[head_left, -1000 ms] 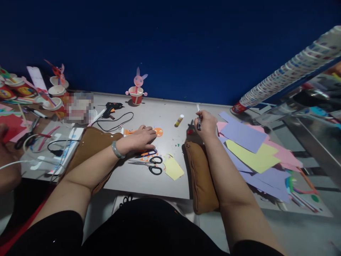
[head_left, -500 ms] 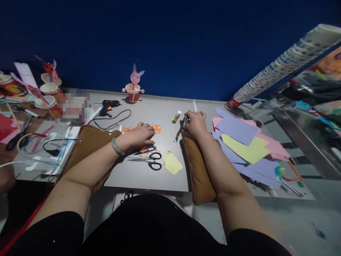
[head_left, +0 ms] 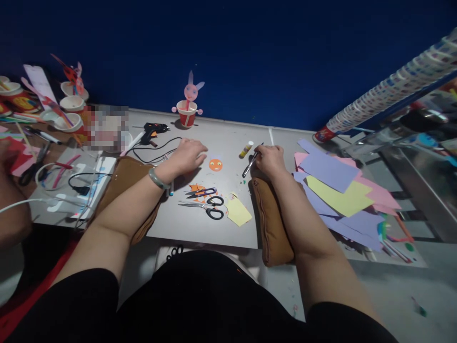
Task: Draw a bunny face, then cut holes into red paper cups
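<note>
My left hand (head_left: 188, 156), palm down with loosely bent fingers, is over the table just left of a round orange paper face (head_left: 215, 165). No object shows in its fingers, though the palm side is hidden. My right hand (head_left: 270, 159) has its fingers closed at the upper end of a dark pen (head_left: 248, 166), which slants down to the left. Beside the pen is a yellow glue stick (head_left: 246, 149) with a white cap. Nearer me are black-handled scissors (head_left: 214, 207), small thread snips (head_left: 202, 193), orange paper scraps (head_left: 195, 187) and a yellow paper piece (head_left: 239, 212).
Brown cushions (head_left: 272, 224) lie under my forearms. A red cup with a pink rabbit (head_left: 187, 114) stands by the blue wall, right of a black glue gun (head_left: 154, 132). Coloured paper sheets (head_left: 330, 166) and a long leaning cup stack (head_left: 389, 90) are at right; a power strip (head_left: 94, 186) is at left.
My left hand has moved away from me and leftward, uncovering the orange face. My right hand stays by the pen, which now shows more plainly. The view has shifted slightly.
</note>
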Demonstrator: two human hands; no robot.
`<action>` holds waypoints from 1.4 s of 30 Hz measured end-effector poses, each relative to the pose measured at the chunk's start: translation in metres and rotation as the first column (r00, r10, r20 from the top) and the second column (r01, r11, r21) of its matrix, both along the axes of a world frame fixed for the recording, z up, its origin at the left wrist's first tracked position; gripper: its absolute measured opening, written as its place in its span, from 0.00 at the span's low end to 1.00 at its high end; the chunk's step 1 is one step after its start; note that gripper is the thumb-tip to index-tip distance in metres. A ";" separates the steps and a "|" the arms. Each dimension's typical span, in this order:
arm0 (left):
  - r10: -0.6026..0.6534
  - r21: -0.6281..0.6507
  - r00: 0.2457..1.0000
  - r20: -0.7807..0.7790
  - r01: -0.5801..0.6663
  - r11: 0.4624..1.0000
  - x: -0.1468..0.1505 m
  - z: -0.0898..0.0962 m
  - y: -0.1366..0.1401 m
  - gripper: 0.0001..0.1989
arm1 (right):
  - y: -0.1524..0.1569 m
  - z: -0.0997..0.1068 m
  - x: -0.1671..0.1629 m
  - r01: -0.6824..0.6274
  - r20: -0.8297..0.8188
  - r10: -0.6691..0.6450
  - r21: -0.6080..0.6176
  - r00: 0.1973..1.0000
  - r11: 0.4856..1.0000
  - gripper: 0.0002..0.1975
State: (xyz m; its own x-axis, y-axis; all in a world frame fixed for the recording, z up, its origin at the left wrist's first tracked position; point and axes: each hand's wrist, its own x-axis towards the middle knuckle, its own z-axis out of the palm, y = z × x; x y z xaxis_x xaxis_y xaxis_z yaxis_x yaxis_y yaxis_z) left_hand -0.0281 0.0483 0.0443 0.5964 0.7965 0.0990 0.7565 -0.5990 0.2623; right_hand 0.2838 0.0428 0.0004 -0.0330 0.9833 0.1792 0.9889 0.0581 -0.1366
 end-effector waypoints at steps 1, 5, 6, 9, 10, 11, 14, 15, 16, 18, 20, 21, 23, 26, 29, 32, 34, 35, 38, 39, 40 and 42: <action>0.067 0.007 0.996 0.051 -0.067 0.998 -0.004 0.002 0.004 0.18 | 0.001 -0.001 0.001 -0.004 -0.014 0.004 0.002 1.000 1.000 0.13; 0.233 -0.001 0.960 0.157 -0.235 0.972 -0.018 0.008 0.019 0.17 | 0.003 -0.004 0.004 -0.017 -0.023 0.018 0.013 1.000 1.000 0.13; 0.263 -0.001 0.950 0.166 -0.267 0.964 -0.022 0.009 0.022 0.17 | 0.003 -0.004 0.004 -0.021 -0.012 0.021 0.011 1.000 1.000 0.13; 0.324 -0.011 0.928 0.184 -0.328 0.945 -0.029 0.011 0.028 0.16 | 0.002 -0.003 0.004 -0.028 0.049 0.028 -0.005 0.998 1.000 0.16; 0.334 -0.019 0.923 0.190 -0.337 0.941 -0.031 0.011 0.029 0.16 | 0.001 -0.002 0.003 -0.027 0.074 0.028 -0.014 0.997 1.000 0.17; 0.340 -0.031 0.920 0.195 -0.340 0.940 -0.032 0.010 0.030 0.15 | 0.001 -0.001 0.003 -0.025 0.093 0.027 -0.026 0.995 0.999 0.18; 0.320 -0.075 0.927 0.194 -0.311 0.947 -0.030 0.005 0.032 0.13 | 0.000 0.000 0.002 -0.021 0.119 0.028 -0.056 0.992 0.998 0.19; 0.304 -0.093 0.935 0.181 -0.292 0.952 -0.029 0.004 0.032 0.13 | 0.000 0.000 0.002 -0.020 0.123 0.028 -0.062 0.992 0.998 0.19; 0.287 -0.112 0.944 0.162 -0.272 0.956 -0.027 0.002 0.032 0.13 | 0.000 -0.001 0.002 -0.019 0.129 0.028 -0.069 0.991 0.997 0.20; 0.268 -0.140 0.955 0.125 -0.250 0.958 -0.025 0.001 0.031 0.12 | 0.000 -0.001 0.002 -0.018 0.136 0.029 -0.080 0.990 0.997 0.20; 0.290 -0.146 0.951 0.109 -0.273 0.951 -0.026 0.003 0.032 0.13 | 0.000 0.000 0.002 -0.018 0.138 0.030 -0.088 0.990 0.996 0.20; 0.318 -0.139 0.942 0.110 -0.302 0.943 -0.028 0.005 0.032 0.13 | 0.000 0.000 0.001 -0.018 0.137 0.030 -0.090 0.990 0.996 0.20; 0.386 -0.117 0.914 0.122 -0.374 0.920 -0.036 0.012 0.035 0.14 | 0.000 0.000 0.001 -0.021 0.132 0.033 -0.090 0.991 0.996 0.20; 0.487 -0.078 0.861 0.149 -0.480 0.874 -0.054 0.021 0.041 0.14 | -0.001 0.001 0.000 -0.029 0.134 0.041 -0.093 0.990 0.995 0.20; 0.532 -0.071 0.827 0.183 -0.529 0.846 -0.069 0.027 0.047 0.14 | -0.001 0.002 0.000 -0.023 0.144 0.037 -0.097 0.989 0.995 0.20; 0.494 -0.090 0.846 0.201 -0.487 0.869 -0.070 0.025 0.048 0.13 | 0.000 0.002 -0.001 -0.016 0.139 0.029 -0.098 0.990 0.995 0.19; 0.389 -0.148 0.905 0.173 -0.367 0.918 -0.058 0.021 0.043 0.11 | 0.000 0.001 -0.001 -0.016 0.129 0.029 -0.099 0.991 0.995 0.19; 0.299 -0.205 0.942 0.150 -0.266 0.942 -0.050 0.017 0.038 0.11 | 0.001 0.001 0.000 -0.016 0.126 0.028 -0.100 0.992 0.995 0.19; -0.070 -0.406 0.997 0.020 0.072 0.911 -0.022 0.008 0.019 0.18 | 0.000 0.003 0.000 -0.020 0.142 0.038 -0.129 0.989 0.991 0.19; -0.216 -0.446 0.976 -0.025 0.182 0.876 -0.015 0.006 0.012 0.21 | -0.001 0.003 0.000 -0.019 0.153 0.041 -0.142 0.987 0.990 0.20; -0.296 -0.464 0.953 -0.067 0.233 0.854 -0.009 0.004 0.005 0.22 | -0.001 0.004 -0.001 -0.018 0.164 0.044 -0.153 0.986 0.988 0.20; -0.359 -0.486 0.922 -0.146 0.249 0.838 -0.001 0.004 -0.006 0.22 | -0.003 0.007 -0.001 -0.013 0.178 0.043 -0.166 0.983 0.986 0.21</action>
State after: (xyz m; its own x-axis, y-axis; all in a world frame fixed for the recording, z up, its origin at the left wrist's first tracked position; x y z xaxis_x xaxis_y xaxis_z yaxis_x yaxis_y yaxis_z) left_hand -0.0294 0.0426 0.0481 0.7775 0.4941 -0.3890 0.6262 -0.6654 0.4063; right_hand 0.2823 0.0403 0.0070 -0.0782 0.9969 0.0043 0.9964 0.0780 0.0338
